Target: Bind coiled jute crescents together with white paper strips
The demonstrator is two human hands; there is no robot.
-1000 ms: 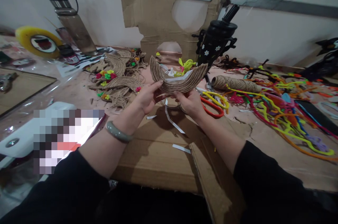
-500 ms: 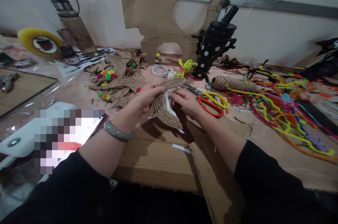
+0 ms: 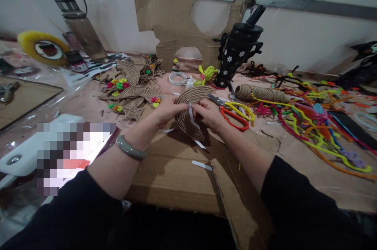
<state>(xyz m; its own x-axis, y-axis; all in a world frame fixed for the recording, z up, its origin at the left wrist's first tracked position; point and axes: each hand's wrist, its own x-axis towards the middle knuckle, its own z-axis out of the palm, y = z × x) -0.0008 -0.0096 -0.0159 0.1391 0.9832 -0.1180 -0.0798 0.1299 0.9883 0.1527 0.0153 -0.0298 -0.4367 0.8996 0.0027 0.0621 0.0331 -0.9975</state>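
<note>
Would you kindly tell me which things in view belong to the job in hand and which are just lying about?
Belonging to the job:
corded crescent, in the left hand
white strip, at the right hand
probably scissors and twine spool

Apparently just lying about:
black flowered tumbler
grey bottle
yellow tape roll

The sleeves (image 3: pixel 297 199) are black, the bangle (image 3: pixel 129 149) grey-green.
</note>
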